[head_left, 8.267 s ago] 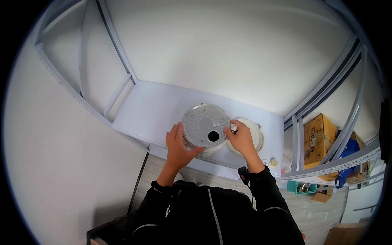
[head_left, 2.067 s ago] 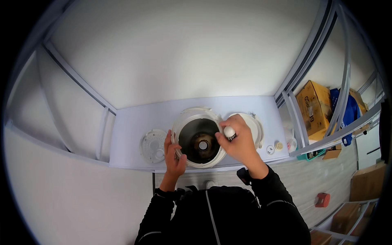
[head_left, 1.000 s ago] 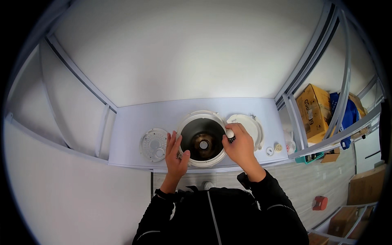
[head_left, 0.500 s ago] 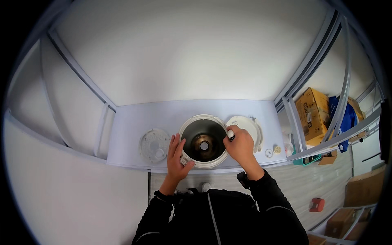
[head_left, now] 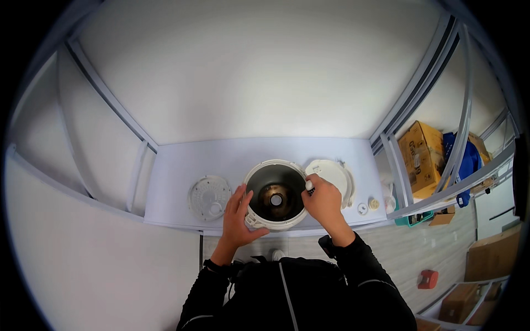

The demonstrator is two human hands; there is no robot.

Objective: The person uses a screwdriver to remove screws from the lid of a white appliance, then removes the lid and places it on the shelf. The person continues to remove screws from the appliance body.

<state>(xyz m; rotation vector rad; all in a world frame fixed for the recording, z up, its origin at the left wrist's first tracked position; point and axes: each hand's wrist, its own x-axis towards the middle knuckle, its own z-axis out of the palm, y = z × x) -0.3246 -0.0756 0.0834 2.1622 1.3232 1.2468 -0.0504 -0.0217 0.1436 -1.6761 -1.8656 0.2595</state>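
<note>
A rice cooker body (head_left: 279, 225) without its lid stands at the front middle of the table, its dark round cavity facing up. The heating plate at its bottom has a pale round centre. My left hand (head_left: 237, 219) rests against the left rim, fingers stretched and thumb spread along the front. At the right rim my right hand (head_left: 324, 201) is closed round the handle of a screwdriver (head_left: 309, 187), a short black-and-white grip. My fingers hide the tip. Right of the cooker lies its white round lid (head_left: 334, 174); on the left is a round perforated plastic cover (head_left: 210, 197).
A small white disc (head_left: 362, 209) and a little beige round part (head_left: 374, 203) lie on the table's right end. Metal frame posts (head_left: 397, 168) flank the table. Beyond the right posts are a cardboard box (head_left: 422, 160) and a blue item (head_left: 469, 165). A red stool (head_left: 428, 279) is on the floor.
The cooker body has shifted and tilted slightly. My left thumb has slid along its front rim toward the right. The right hand stays at the right rim, the screwdriver slightly turned.
</note>
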